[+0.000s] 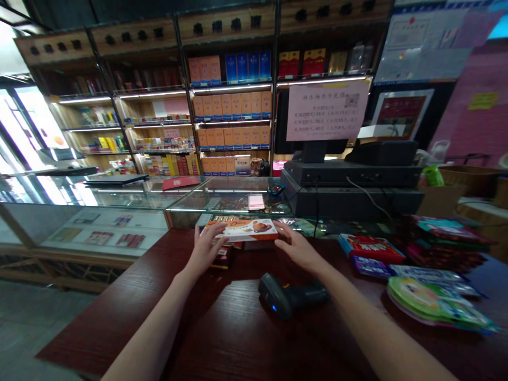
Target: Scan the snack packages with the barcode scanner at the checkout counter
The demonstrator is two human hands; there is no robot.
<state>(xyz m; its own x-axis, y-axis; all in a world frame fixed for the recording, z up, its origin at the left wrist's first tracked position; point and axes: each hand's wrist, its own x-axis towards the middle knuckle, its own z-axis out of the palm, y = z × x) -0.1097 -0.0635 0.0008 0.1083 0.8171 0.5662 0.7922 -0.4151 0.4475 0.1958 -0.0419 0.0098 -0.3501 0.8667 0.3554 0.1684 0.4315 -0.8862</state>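
A flat white and orange snack box (250,228) with a picture of a brown pastry on its top is between my two hands. My left hand (207,244) grips its left end, fingers over the top. At the opposite end, my right hand (294,244) has its fingers against the edge, the thumb towards me. Beneath and beside the left end lies a dark packet (222,257), partly covered by the box and hand. Closer to me, a black barcode scanner (283,296) with a small blue light rests on the dark wooden counter (222,317).
Snack packets lie on the right: a red and blue pack (371,247), a purple bar (371,267), a green pack (424,301) and a stack (448,233). A register (353,177) with a paper sign (325,111) stands behind. Glass display cases (99,227) extend left.
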